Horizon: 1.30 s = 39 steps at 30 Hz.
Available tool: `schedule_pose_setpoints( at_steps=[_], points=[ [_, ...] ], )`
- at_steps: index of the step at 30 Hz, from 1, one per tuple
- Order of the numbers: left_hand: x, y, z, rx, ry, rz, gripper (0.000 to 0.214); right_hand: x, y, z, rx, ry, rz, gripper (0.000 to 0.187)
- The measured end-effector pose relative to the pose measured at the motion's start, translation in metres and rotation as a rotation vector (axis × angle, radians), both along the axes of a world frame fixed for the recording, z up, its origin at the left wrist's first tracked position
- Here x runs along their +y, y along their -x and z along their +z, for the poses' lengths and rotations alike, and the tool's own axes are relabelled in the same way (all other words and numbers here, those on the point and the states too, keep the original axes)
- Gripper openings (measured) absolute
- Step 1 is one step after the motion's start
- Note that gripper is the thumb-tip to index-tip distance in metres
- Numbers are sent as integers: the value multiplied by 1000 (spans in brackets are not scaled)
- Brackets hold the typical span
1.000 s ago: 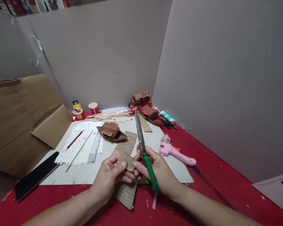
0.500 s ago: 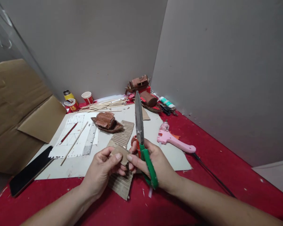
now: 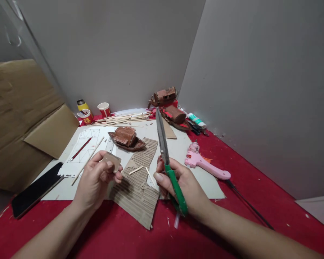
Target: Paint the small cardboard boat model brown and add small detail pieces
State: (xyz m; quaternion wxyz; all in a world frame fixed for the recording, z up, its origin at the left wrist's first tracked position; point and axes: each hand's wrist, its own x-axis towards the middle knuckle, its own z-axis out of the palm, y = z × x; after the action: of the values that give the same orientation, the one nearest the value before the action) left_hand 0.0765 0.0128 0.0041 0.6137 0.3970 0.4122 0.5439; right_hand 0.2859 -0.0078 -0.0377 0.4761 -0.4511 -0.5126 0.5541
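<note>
My left hand (image 3: 93,180) pinches a small brown piece of cardboard (image 3: 112,162) between thumb and fingers. In my right hand (image 3: 182,183) is a pair of green-handled scissors (image 3: 175,187), blades pointing up and together. A reddish-brown bit shows by the right fingertips, too small to make out. Between the hands lies a strip of corrugated cardboard (image 3: 140,201), with a short wooden stick (image 3: 136,170) on it and another short stick (image 3: 151,177) at its right edge. Behind it sits a small brown model boat (image 3: 126,138) with a rounded cabin.
A pink glue gun (image 3: 205,163) lies to the right, its cord trailing forward. A phone (image 3: 37,189), a drawing sheet (image 3: 83,147) and a cardboard box (image 3: 21,126) are at left. Wooden sticks (image 3: 124,118), paper cups (image 3: 104,109) and more boats (image 3: 175,117) stand behind.
My hands have moved apart; the left went leftward with the cardboard piece. The corrugated strip and two short sticks now show between them. The scissors remain in my right hand.
</note>
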Motion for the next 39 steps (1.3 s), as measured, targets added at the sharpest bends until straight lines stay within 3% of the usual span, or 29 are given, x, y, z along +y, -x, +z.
schedule_pose_setpoints(
  at_steps=[4,10,17,22,28,32,39],
  points=[
    [7,3,-7,-42,72,-33,10,-7,-3,16,-105,9,88,43],
    [7,5,-10,-158,54,-63,4,0,-25,40,-483,-226,147,36],
    [-2,-1,-3,-134,-23,-86,20,10,-36,35,-811,-392,272,23],
    [-6,-2,-5,-56,-67,-102,27,16,-42,23,-1079,-542,184,25],
    [-10,-2,-7,-27,-118,-108,32,21,-51,24,-1178,-614,234,23],
    [-10,-3,-8,-23,-140,-102,32,21,-49,27,-1227,-608,253,34],
    [-10,-8,-11,-70,-146,-138,28,20,-44,23,-1194,-552,319,30]
  ],
)
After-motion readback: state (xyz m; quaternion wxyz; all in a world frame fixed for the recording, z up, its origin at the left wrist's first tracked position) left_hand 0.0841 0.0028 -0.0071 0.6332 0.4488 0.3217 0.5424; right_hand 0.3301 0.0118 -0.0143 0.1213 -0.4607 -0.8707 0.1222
